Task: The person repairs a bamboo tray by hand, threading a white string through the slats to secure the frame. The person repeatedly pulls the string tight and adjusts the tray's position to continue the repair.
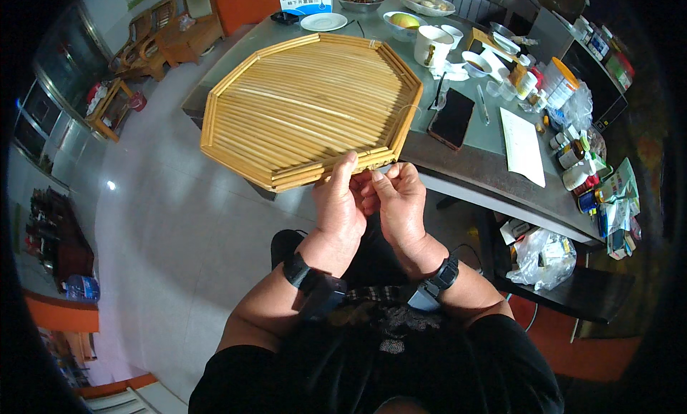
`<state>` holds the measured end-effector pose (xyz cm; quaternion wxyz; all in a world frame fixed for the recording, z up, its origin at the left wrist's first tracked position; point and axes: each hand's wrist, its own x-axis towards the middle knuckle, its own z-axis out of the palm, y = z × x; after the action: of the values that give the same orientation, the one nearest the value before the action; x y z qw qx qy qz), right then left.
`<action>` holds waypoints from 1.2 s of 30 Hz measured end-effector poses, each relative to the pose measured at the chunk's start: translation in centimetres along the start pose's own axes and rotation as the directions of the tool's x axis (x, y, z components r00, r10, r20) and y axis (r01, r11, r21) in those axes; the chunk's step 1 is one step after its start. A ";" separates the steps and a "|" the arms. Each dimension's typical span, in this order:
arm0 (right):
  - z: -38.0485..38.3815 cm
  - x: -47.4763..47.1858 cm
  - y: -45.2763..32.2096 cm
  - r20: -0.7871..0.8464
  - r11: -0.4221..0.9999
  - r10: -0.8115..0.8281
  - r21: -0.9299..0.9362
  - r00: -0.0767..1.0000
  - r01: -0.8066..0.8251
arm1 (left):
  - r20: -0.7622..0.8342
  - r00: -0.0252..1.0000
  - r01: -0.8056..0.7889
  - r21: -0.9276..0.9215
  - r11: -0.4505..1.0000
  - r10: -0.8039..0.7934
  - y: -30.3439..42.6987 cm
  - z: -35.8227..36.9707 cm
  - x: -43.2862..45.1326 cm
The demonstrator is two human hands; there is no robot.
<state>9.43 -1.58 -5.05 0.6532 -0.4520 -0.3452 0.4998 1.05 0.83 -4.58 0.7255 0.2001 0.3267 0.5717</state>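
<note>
An octagonal tray of bamboo or reed strips is tilted up before me, its far part over the table. My left hand grips its near rim, thumb on top and fingers underneath. My right hand is beside it at the rim's near right corner, thumb and forefinger pinched together; whatever may be between them is too small to tell. A thin loop of wire or thread sticks out from the tray's right edge. The fingertips of both hands nearly meet below the rim.
The table carries a smartphone, a pen, a paper sheet, a white mug, a white plate, bowls and several bottles. Under its right side, a plastic bag rests on a dark bench. Wooden chairs stand far left.
</note>
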 end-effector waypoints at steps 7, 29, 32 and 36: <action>0.6 0.0 -0.2 -0.038 0.999 -0.032 -0.030 0.999 0.031 | -0.022 0.998 -0.063 -0.046 0.997 0.062 -0.4 0.1 -0.1; -1.8 2.7 -7.8 0.557 0.203 -0.570 -0.618 0.605 0.760 | -0.096 0.995 -0.037 -0.090 0.995 0.029 0.6 -2.3 -0.7; 0.0 3.8 -7.7 0.713 0.144 -0.379 -0.584 0.590 0.799 | -0.112 0.994 -0.007 -0.114 0.993 -0.006 0.9 -2.6 -1.0; 1.3 3.9 -6.6 0.766 0.177 -0.302 -0.540 0.568 0.823 | -0.072 0.997 -0.023 -0.115 0.993 0.015 1.4 -3.1 -1.5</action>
<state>11.54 1.86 1.59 0.3480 -0.3989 -0.8471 0.0469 -2.30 -0.47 -5.47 0.7185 0.1405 0.3166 0.6032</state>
